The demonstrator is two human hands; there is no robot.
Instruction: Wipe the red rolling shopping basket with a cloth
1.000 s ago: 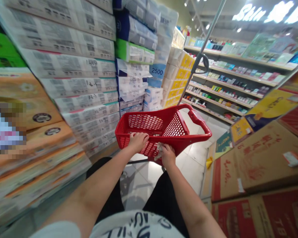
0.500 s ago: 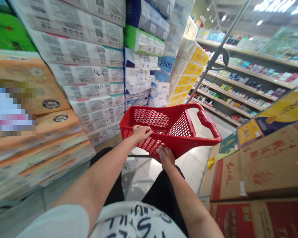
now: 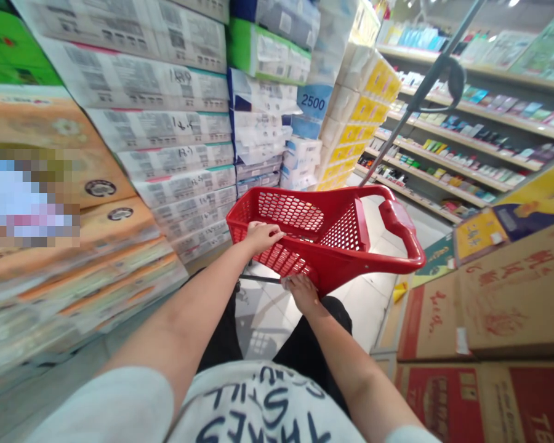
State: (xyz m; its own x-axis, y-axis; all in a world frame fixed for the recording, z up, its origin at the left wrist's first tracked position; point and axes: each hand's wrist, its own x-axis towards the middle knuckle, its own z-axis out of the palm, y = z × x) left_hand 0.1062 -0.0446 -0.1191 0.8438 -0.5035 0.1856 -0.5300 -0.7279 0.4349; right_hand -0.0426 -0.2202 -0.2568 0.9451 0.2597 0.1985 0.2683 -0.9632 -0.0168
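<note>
Red cart [image 3: 341,259]: stands in the middle of the frame, long side toward the person, its handle [image 3: 392,215] toward the right.
Left hand [image 3: 261,236]: lies on the near rim, left of centre, fingers bent over the edge and grasping it.
Right hand [image 3: 305,295]: sits below the rim at centre, fingers closed around a pale cloth [image 3: 286,282], which shows only as a small scrap at the fingertips. How hard it presses cannot be told.
Change at the cart side: the right hand and cloth have slid lower and further left along the near wall, while the left hand has kept to the rim. The lower edge of that wall is thus the part now being handled, and the left hand appears to steady the cart.
Knee [image 3: 337,317]: dark-trousered, just beneath the right hand, above pale floor tiles [image 3: 357,295].
Packs: white wrapped packs [image 3: 166,80] fill the upper left; orange packs [image 3: 96,166] stand at the far left.
Right side: cardboard boxes [image 3: 512,307] at lower right; a grey pole [image 3: 422,95] slants before stocked shelves [image 3: 489,69] at upper right.
</note>
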